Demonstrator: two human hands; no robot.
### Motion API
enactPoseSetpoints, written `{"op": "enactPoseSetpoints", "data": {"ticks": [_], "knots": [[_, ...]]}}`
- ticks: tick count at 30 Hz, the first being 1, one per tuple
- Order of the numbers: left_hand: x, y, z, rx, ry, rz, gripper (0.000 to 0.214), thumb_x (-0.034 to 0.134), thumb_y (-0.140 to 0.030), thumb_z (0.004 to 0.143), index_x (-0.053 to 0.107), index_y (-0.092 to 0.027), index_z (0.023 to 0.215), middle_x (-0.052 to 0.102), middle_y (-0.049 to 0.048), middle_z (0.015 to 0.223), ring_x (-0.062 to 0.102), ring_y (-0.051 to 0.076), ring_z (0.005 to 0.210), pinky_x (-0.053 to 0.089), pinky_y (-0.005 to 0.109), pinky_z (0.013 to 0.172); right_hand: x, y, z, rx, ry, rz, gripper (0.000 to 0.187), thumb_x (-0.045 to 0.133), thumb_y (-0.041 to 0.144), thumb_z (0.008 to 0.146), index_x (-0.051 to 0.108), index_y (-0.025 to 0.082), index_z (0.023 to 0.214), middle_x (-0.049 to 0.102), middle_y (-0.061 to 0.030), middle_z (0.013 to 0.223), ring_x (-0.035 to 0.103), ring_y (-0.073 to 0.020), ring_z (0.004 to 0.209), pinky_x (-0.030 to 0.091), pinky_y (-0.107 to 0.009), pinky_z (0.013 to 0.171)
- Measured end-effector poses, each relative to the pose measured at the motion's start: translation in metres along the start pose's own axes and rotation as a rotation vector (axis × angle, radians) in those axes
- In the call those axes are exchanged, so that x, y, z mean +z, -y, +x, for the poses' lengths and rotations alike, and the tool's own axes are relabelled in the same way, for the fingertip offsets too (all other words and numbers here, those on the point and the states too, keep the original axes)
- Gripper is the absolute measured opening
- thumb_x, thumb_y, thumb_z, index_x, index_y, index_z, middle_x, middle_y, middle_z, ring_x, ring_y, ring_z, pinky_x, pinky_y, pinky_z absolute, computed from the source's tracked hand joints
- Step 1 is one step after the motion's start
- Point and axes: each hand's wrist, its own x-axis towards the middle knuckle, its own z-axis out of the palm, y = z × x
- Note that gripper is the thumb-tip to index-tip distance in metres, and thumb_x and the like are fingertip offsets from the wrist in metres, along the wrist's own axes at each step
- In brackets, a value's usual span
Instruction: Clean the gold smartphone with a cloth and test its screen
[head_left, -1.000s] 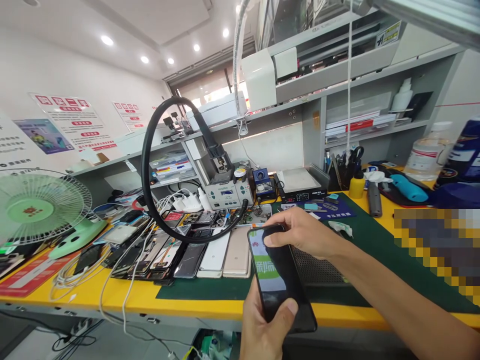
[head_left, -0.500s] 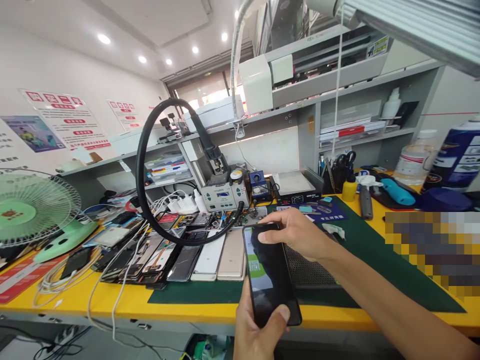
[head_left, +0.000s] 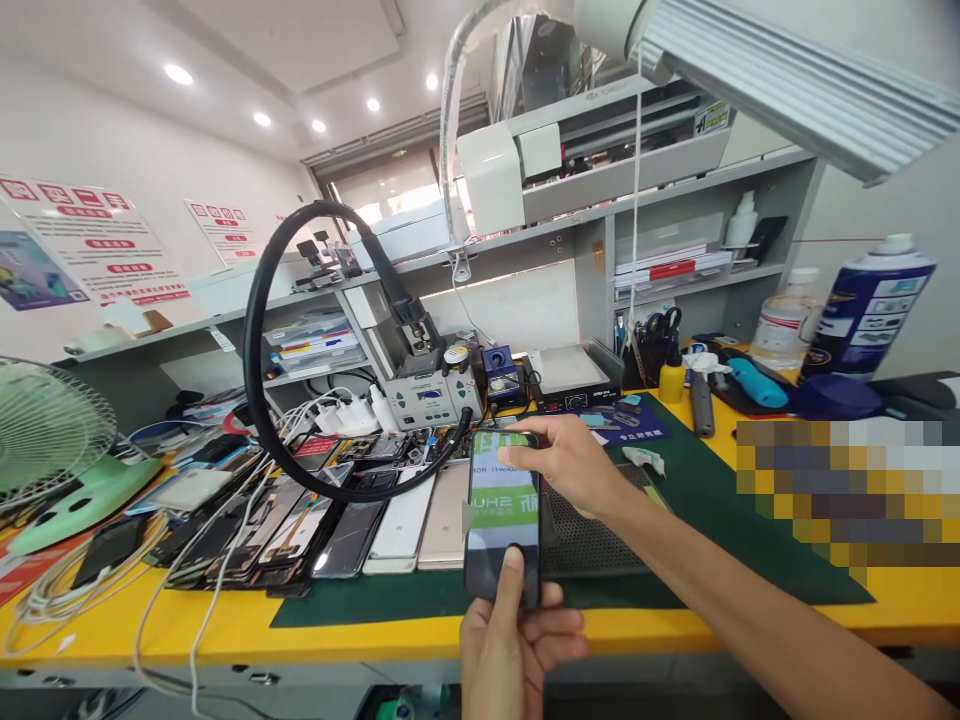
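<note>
A black smartphone (head_left: 504,520) is held upright in front of me, above the front edge of the green mat (head_left: 750,540). Its glossy screen mirrors green and white signs with lettering. My left hand (head_left: 504,630) grips the bottom end, thumb pressed on the lower screen and fingers behind and to the right. At the top end, my right hand (head_left: 562,460) pinches the phone, its thumb lying on the upper screen. Behind the phone lies a black perforated pad (head_left: 585,535), partly covered by it and by my right hand.
Several phones (head_left: 401,520) lie in rows left of my hands. A black hose (head_left: 255,330) loops from the soldering station (head_left: 431,395). White cables (head_left: 206,590) hang over the table's front edge. A green fan (head_left: 56,440) stands far left; a spray can (head_left: 866,310) stands right.
The phone has turned and tilted, so its screen now reflects bright green signs instead of mostly black. My left-hand fingers now show at its right side. The view has shifted rightward.
</note>
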Motion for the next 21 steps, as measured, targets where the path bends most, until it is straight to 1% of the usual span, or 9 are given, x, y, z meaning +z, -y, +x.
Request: {"op": "enactPoseSetpoints", "data": {"ticks": [1, 2, 3, 6, 8, 14, 16, 21], "knots": [[0.002, 0.001, -0.001, -0.019, 0.027, 0.023, 0.055, 0.082, -0.059, 0.064, 0.066, -0.006, 0.059, 0.067, 0.0097, 0.053, 0.064, 0.018, 0.042, 0.055, 0.027, 0.040, 0.000, -0.001, 0.000, -0.006, -0.013, 0.002, 0.022, 0.078, 0.025, 0.067, 0.080, 0.016, 0.087, 0.074, -0.0009, 0.076, 0.065, -0.0200, 0.070, 0.048, -0.027, 0.063], [0.003, 0.001, -0.003, -0.013, 0.049, 0.037, 0.057, 0.080, -0.061, 0.066, 0.065, -0.007, 0.055, 0.065, 0.0092, 0.048, 0.062, 0.017, 0.038, 0.053, 0.026, 0.038, 0.000, -0.001, 0.000, -0.009, -0.023, 0.005, 0.022, 0.078, 0.024, 0.067, 0.080, 0.016, 0.088, 0.074, -0.0008, 0.076, 0.064, -0.0196, 0.069, 0.048, -0.027, 0.062], [0.004, 0.001, -0.004, 0.012, 0.060, 0.038, 0.056, 0.080, -0.060, 0.066, 0.063, -0.008, 0.052, 0.061, 0.0065, 0.044, 0.058, 0.016, 0.034, 0.051, 0.025, 0.035, 0.000, -0.002, -0.001, -0.008, -0.028, 0.011, 0.022, 0.077, 0.023, 0.068, 0.080, 0.016, 0.089, 0.074, -0.0008, 0.076, 0.064, -0.0193, 0.068, 0.047, -0.027, 0.061], [0.007, 0.003, -0.007, 0.120, 0.039, 0.000, 0.049, 0.087, -0.051, 0.061, 0.060, -0.012, 0.051, 0.054, -0.0013, 0.042, 0.051, 0.012, 0.032, 0.048, 0.026, 0.032, 0.000, -0.002, -0.001, 0.001, -0.018, 0.043, 0.021, 0.074, 0.024, 0.071, 0.080, 0.016, 0.090, 0.074, -0.0017, 0.075, 0.063, -0.0192, 0.065, 0.048, -0.027, 0.059], [0.009, 0.004, -0.008, 0.145, 0.027, -0.006, 0.047, 0.089, -0.049, 0.059, 0.060, -0.013, 0.051, 0.053, -0.0023, 0.043, 0.048, 0.011, 0.032, 0.046, 0.025, 0.031, -0.001, -0.002, -0.001, 0.004, -0.014, 0.060, 0.020, 0.075, 0.026, 0.071, 0.080, 0.016, 0.088, 0.074, -0.0021, 0.074, 0.064, -0.0196, 0.065, 0.049, -0.028, 0.060], [0.010, 0.011, -0.009, 0.202, 0.081, -0.088, 0.047, 0.089, -0.049, 0.060, 0.058, -0.013, 0.053, 0.054, -0.0015, 0.045, 0.052, 0.011, 0.036, 0.045, 0.023, 0.034, -0.001, 0.001, -0.002, 0.028, -0.023, 0.094, 0.026, 0.082, 0.032, 0.067, 0.080, 0.015, 0.085, 0.073, -0.0029, 0.072, 0.066, -0.0228, 0.070, 0.052, -0.031, 0.065], [0.011, 0.012, -0.010, 0.219, 0.077, -0.113, 0.045, 0.089, -0.047, 0.060, 0.059, -0.014, 0.056, 0.055, -0.0019, 0.046, 0.054, 0.012, 0.037, 0.046, 0.023, 0.036, -0.002, 0.002, -0.002, 0.033, -0.031, 0.106, 0.027, 0.083, 0.033, 0.064, 0.079, 0.015, 0.083, 0.073, -0.0035, 0.073, 0.067, -0.0238, 0.073, 0.052, -0.032, 0.066], [0.014, 0.014, -0.011, 0.256, 0.038, -0.210, 0.047, 0.087, -0.054, 0.060, 0.059, -0.016, 0.064, 0.060, -0.0030, 0.050, 0.060, 0.013, 0.042, 0.051, 0.024, 0.043, -0.004, 0.004, -0.001, 0.040, -0.050, 0.139, 0.028, 0.086, 0.034, 0.062, 0.080, 0.015, 0.082, 0.072, -0.0021, 0.071, 0.066, -0.0223, 0.070, 0.052, -0.030, 0.062]]}}
